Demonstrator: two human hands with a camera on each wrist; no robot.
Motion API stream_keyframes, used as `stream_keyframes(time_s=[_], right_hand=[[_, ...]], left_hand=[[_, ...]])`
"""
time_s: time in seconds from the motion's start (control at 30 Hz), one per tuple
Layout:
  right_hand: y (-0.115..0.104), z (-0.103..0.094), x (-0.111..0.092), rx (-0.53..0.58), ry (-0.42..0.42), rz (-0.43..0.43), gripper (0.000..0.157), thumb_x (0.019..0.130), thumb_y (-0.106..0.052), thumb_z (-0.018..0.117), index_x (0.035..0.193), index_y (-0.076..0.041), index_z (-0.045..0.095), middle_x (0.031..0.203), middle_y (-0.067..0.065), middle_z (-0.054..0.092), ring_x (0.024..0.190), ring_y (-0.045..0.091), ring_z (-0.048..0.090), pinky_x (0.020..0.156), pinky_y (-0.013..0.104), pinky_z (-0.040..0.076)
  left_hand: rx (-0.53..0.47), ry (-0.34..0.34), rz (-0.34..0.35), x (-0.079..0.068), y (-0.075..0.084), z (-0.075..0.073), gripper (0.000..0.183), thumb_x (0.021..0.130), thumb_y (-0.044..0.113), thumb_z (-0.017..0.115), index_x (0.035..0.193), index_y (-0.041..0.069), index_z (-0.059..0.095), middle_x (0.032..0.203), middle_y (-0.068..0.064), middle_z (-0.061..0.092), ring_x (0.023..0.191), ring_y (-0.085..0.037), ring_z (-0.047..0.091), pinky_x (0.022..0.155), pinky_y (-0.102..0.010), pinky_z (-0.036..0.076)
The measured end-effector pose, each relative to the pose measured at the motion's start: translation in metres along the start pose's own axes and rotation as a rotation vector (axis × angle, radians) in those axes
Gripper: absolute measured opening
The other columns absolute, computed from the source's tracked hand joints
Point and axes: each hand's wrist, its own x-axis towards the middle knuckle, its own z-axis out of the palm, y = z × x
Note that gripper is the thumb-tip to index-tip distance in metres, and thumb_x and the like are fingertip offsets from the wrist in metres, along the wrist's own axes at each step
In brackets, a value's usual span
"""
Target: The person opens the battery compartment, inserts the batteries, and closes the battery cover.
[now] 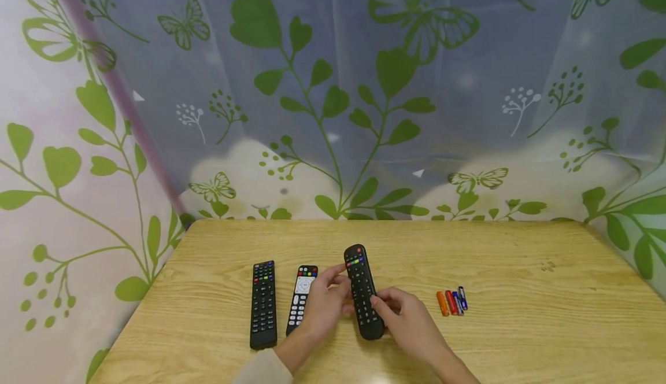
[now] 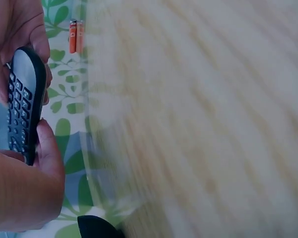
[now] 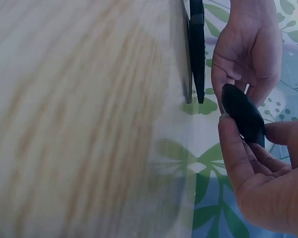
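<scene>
A black remote control is held raised and tilted between both hands, its button side facing up. My left hand grips its left edge. With the thumb over the buttons, my right hand pinches the lower right side. In the left wrist view the remote control shows its buttons and rounded end. From the right wrist view, the remote control appears end-on, with the right hand's fingers beneath it.
Left of the hands lie a long black remote and a smaller black remote with white buttons, partly hidden by the left hand. Several small batteries, orange, red and blue, lie to the right on the wooden table. A patterned curtain hangs behind.
</scene>
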Motion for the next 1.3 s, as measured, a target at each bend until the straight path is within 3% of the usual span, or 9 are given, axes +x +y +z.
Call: stream_keyframes(time_s=[0.23, 0.47, 0.67, 0.93, 1.3], right_hand=[[0.006, 0.0, 0.005, -0.002, -0.114, 0.01, 0.034, 0.097, -0.023, 0.058, 0.114, 0.007, 0.063, 0.099, 0.013, 0.066, 0.081, 0.018, 0.066, 0.059, 0.029, 0.058], [0.008, 0.002, 0.005, -0.106, -0.118, 0.041, 0.044, 0.096, -0.018, 0.059, 0.128, 0.011, 0.05, 0.085, 0.007, 0.063, 0.069, 0.016, 0.062, 0.052, 0.029, 0.055], [0.008, 0.003, 0.008, -0.116, -0.153, 0.057, 0.041, 0.095, -0.011, 0.06, 0.125, 0.015, 0.05, 0.087, 0.008, 0.061, 0.071, 0.016, 0.063, 0.052, 0.028, 0.056], [0.003, 0.003, 0.013, -0.174, -0.208, 0.026, 0.033, 0.096, -0.008, 0.058, 0.12, 0.014, 0.055, 0.083, 0.007, 0.064, 0.067, 0.015, 0.064, 0.051, 0.027, 0.056], [0.005, 0.003, 0.018, -0.252, -0.21, -0.003, 0.021, 0.096, -0.009, 0.057, 0.107, 0.007, 0.065, 0.074, 0.001, 0.064, 0.058, 0.011, 0.06, 0.047, 0.025, 0.052]], left_hand=[[0.109, -0.018, -0.053, 0.0, 0.0, -0.004, 0.041, 0.094, -0.004, 0.05, 0.135, -0.007, 0.045, 0.104, -0.015, 0.051, 0.076, -0.019, 0.061, 0.061, -0.035, 0.059], [0.243, -0.064, -0.092, -0.001, 0.001, -0.005, 0.041, 0.092, -0.004, 0.053, 0.132, -0.01, 0.046, 0.098, -0.012, 0.054, 0.07, -0.018, 0.059, 0.056, -0.034, 0.058], [0.306, -0.098, -0.149, 0.001, 0.002, -0.006, 0.046, 0.089, -0.007, 0.056, 0.134, -0.011, 0.043, 0.098, -0.012, 0.052, 0.072, -0.018, 0.059, 0.056, -0.032, 0.057], [0.471, -0.163, -0.145, 0.005, 0.009, -0.005, 0.049, 0.09, -0.004, 0.058, 0.135, -0.013, 0.041, 0.092, -0.012, 0.051, 0.071, -0.019, 0.059, 0.056, -0.031, 0.057], [0.527, -0.19, -0.124, 0.007, 0.008, -0.006, 0.048, 0.089, -0.004, 0.06, 0.132, -0.016, 0.043, 0.088, -0.01, 0.047, 0.067, -0.017, 0.058, 0.055, -0.03, 0.055]])
